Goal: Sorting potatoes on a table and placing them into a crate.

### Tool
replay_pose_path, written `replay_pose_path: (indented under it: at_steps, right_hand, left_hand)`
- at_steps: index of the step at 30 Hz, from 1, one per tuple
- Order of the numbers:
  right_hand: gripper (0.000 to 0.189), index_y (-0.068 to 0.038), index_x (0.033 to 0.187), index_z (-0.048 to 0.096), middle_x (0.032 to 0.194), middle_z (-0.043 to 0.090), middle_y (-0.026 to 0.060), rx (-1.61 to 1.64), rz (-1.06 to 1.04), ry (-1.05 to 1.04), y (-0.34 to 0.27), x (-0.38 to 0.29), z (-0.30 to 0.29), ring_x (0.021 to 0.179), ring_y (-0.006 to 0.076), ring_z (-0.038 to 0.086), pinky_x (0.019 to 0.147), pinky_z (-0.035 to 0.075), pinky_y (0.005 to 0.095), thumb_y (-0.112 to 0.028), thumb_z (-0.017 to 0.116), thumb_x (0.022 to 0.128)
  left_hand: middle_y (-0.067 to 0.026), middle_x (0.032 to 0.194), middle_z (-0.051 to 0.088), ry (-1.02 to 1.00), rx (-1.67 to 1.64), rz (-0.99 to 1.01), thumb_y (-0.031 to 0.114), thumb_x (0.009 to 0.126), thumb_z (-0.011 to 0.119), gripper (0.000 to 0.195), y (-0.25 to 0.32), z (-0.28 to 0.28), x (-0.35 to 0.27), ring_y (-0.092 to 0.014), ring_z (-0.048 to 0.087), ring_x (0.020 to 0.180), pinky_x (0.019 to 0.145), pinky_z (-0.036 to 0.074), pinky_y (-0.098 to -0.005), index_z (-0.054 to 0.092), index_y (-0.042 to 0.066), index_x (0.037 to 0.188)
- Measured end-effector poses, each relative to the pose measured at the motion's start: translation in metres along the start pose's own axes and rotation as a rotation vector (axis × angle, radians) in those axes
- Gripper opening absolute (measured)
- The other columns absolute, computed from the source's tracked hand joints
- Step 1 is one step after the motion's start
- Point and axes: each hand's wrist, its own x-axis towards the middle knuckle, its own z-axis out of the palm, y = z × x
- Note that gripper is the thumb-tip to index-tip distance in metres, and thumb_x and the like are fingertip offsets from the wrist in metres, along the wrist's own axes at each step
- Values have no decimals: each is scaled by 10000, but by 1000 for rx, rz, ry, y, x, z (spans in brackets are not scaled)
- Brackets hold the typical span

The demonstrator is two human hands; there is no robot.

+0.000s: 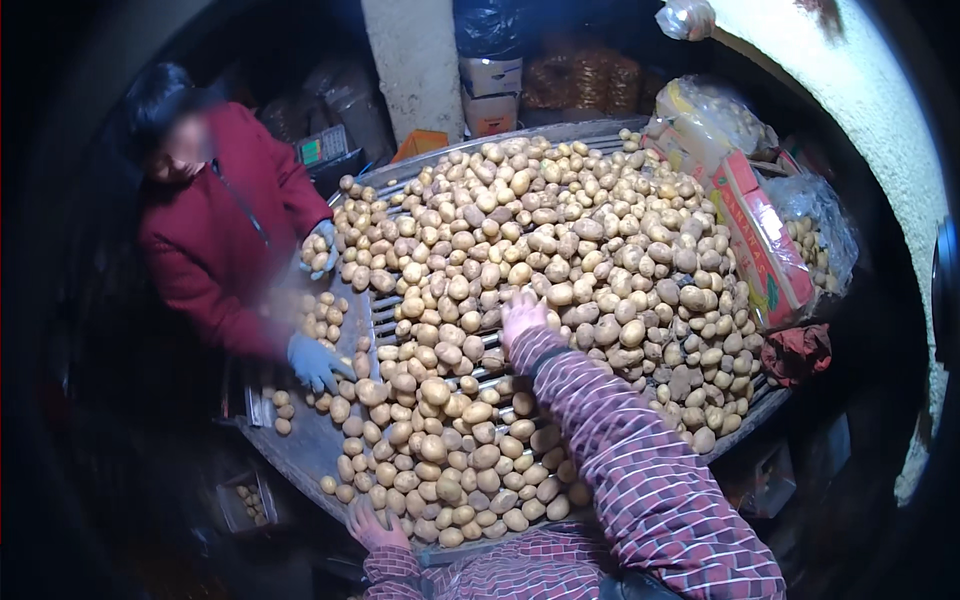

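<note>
A broad heap of potatoes (480,232) covers the slatted sorting table (491,341) before me. My right hand (523,313) reaches out to the middle of the heap, its fingertips down among the potatoes. Whether it grips one I cannot tell. At the near left edge, my left hand (377,525) rests against the front potatoes with fingers apart and holds nothing visible. Dark slats show through a gap in the layer just left of my right forearm.
On the left, a person in a red jacket (232,217) works with gloved hands (319,364) at a metal chute (307,435) bearing potatoes. A banana carton (761,247) and plastic bags of potatoes (814,240) stand at the right rim. Behind rises a pale pillar (416,67).
</note>
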Motion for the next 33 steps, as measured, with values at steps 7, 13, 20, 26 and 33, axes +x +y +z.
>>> replay_pose_path:
  at_steps: [7, 13, 20, 26, 33]
  right_hand:
    - [224, -176, 1009, 711, 1090, 653, 63, -41, -304, -283, -20, -45, 22, 1086, 226, 617, 1037, 371, 485, -190, 506, 920]
    - [199, -175, 977, 708, 1041, 676, 24, 49, -681, -212, 8, -158, -29, 1146, 167, 581, 1077, 300, 476, -275, 610, 836]
    - [186, -109, 939, 668, 859, 655, 150, 471, -248, -49, 44, -98, -65, 843, 348, 652, 728, 522, 466, -282, 620, 889]
    - [435, -68, 1272, 551, 1212, 608, 203, 487, -34, -325, -36, 6, 4, 1148, 365, 590, 1007, 455, 471, -316, 563, 913]
    - [348, -31, 1045, 707, 1074, 712, 180, 689, -185, -402, 2, 3, 26, 962, 305, 685, 891, 531, 398, -318, 638, 860]
  left_hand:
    - [-162, 1318, 535, 3, -19, -17, 188, 751, 684, 594, 2, -1, -1, -349, 418, 1331, 1152, 253, -535, 539, 3, 1297]
    - [-209, 1313, 537, 9, 5, 1, 194, 790, 636, 557, -4, 2, -3, -379, 436, 1302, 1141, 275, -536, 541, -16, 1298]
    - [-160, 1319, 534, 29, -45, 24, 155, 755, 667, 566, -4, 2, -3, -355, 412, 1335, 1147, 258, -536, 549, 18, 1291]
    - [-138, 1323, 543, 46, -10, 15, 144, 706, 712, 587, -10, 6, -2, -328, 428, 1331, 1141, 271, -513, 570, 36, 1265]
    - [-130, 1349, 534, 25, 7, -15, 159, 739, 684, 580, -14, 12, -4, -333, 416, 1343, 1138, 271, -526, 559, 36, 1292]
